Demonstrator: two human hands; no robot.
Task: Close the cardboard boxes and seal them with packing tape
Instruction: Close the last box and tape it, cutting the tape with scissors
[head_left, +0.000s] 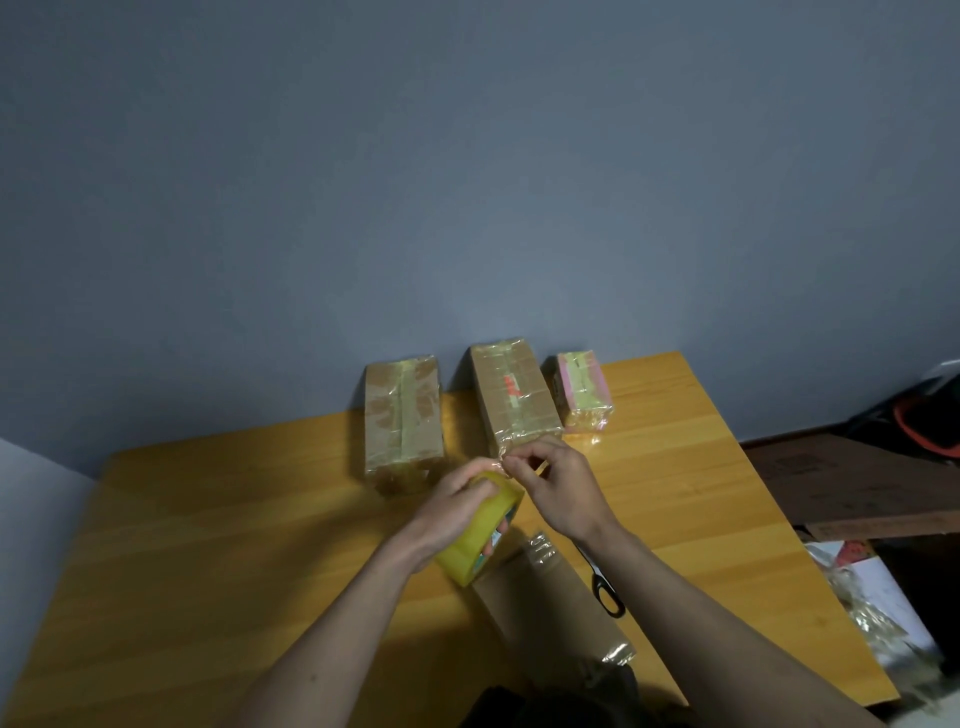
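My left hand (457, 501) grips a yellowish roll of packing tape (480, 540) above the wooden table (234, 519). My right hand (558, 486) pinches the loose end of the tape (501, 462) just beyond the roll. Below the hands lies a brown cardboard box (545, 603) with clear tape at both ends. Three taped boxes stand along the wall: a brown one (402, 421) on the left, a brown one with a red mark (514, 397) in the middle, and a small pink one (582, 389) on the right.
Black-handled scissors (605, 587) lie on the table right of the near box. Off the table's right edge are crumpled clear wrapping (872, 623), a white sheet and a dark brown board (857, 488). A grey wall rises behind the boxes.
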